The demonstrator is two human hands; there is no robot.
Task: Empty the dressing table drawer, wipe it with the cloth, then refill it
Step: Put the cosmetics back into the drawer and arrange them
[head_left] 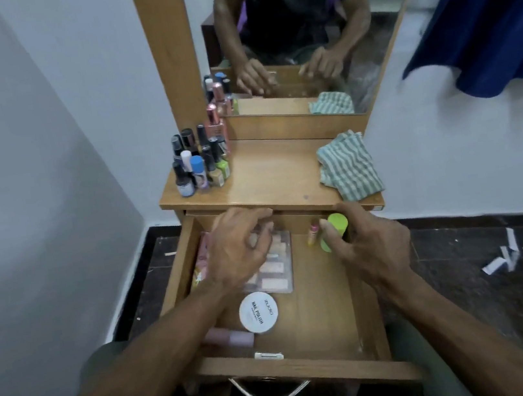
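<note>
Green tube [334,231] lying at the drawer's [299,367] far right — right hand [374,245] nearest.
Its fingers are curling round the tube, long axis slanting away; left hand [238,247] is hovering spread, holding nothing, over the palette [275,268].

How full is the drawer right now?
Partly full: the drawer holds a clear palette case, a white round tub and a pink bottle.

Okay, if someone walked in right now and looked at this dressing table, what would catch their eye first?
Probably the two hands in the open drawer: the right hand grips a bright green container at the back right, and the left hand reaches over a clear palette case. Next, the cluster of nail polish bottles on the tabletop's back left, and the striped cloth at its right edge.
</note>
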